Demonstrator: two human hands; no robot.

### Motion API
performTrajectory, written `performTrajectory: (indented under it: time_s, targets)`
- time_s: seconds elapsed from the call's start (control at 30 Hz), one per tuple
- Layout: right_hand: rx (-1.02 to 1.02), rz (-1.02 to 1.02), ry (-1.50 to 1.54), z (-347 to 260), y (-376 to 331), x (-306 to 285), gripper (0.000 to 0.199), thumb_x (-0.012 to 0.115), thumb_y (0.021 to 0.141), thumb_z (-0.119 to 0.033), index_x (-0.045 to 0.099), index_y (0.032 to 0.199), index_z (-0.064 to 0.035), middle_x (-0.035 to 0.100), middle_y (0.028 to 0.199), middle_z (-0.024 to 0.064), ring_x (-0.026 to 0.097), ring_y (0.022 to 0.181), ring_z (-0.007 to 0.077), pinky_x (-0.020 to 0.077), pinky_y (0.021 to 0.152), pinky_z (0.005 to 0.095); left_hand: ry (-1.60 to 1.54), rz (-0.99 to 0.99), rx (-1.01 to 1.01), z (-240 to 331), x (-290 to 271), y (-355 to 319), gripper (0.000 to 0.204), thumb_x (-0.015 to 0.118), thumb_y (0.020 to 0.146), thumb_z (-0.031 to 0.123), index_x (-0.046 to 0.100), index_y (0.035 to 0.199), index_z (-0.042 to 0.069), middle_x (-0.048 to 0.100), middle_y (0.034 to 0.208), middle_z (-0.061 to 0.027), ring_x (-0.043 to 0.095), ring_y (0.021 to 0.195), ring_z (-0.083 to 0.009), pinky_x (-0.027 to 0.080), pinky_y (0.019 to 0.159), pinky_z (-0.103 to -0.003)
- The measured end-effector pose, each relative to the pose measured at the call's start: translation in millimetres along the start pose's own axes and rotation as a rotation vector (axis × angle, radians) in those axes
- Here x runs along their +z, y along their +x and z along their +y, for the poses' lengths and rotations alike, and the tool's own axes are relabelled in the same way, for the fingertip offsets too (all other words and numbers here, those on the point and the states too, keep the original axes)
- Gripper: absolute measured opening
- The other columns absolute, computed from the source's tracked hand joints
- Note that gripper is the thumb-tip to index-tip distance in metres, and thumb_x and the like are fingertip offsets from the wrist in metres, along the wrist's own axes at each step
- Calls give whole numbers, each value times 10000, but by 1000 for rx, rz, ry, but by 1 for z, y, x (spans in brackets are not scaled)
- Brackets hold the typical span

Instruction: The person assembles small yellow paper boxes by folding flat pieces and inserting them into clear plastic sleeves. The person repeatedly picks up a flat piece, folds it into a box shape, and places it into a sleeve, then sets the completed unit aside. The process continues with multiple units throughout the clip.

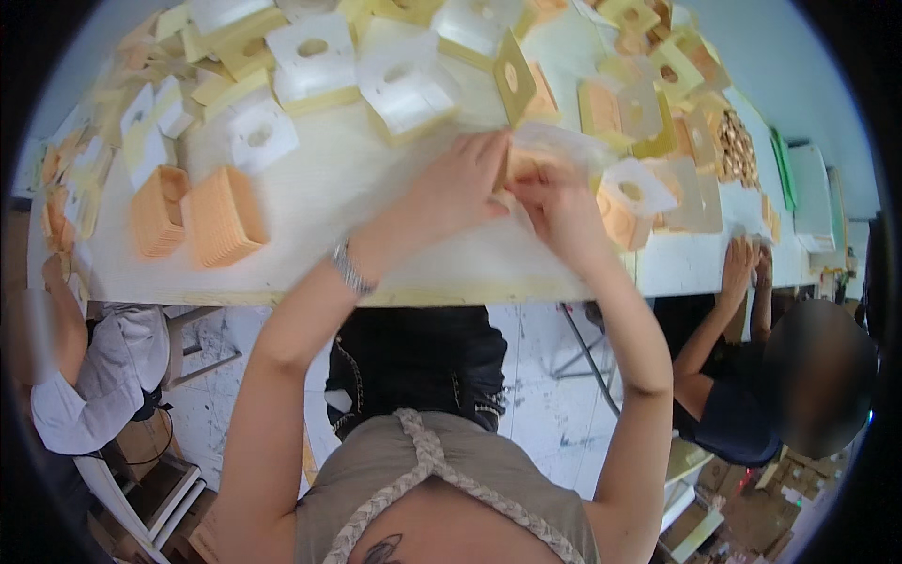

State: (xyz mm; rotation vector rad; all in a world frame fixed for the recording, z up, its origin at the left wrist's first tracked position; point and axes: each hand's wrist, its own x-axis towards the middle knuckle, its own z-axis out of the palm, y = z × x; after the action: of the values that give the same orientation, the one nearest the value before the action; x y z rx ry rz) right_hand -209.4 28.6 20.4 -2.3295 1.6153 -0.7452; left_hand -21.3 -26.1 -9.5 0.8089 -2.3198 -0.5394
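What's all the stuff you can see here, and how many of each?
Table: one, whitish, across the middle
Boxes with round holes: too many to count, white and yellowish, mostly along the far side
Tray stacks: two, orange, table's left
Small pieces: one pile, shiny brown, table's right
Co-worker in a white top: one, far left
Co-worker in a dark top: one, far right
Floor: one, whitish with dark marks, below
Box being handled: one, peach, blurred, between the hands
Bracelet: one, silvery, left wrist
Left hand: one, bare, on that box
Right hand: one, bare, at that box
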Motion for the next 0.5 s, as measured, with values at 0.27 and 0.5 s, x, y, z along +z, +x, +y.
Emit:
performTrajectory:
  time_s: [0.27, 0.5]
  targets:
    - [-125, 438, -439, 21, 34, 16, 356, 658, 707, 73, 742, 1017, -80, 653, 1085, 96, 595, 967, 307, 488, 856, 398, 606, 188, -159, -46, -58, -28, 317, 811, 705, 224, 680, 975, 121, 449, 1433, -149, 340, 1373, -417, 358, 1087, -524]
    - [-344, 139, 296, -162, 89, 47, 192, 708, 744, -73, 744, 932, -58, 684, 960, 133, 640, 836, 295, 520, 730, 381, -11, 263, -356, 10, -53, -103, 171, 730, 800, 226, 667, 854, 77, 551, 1306, -152, 468, 1294, -299, 411, 1054, -471]
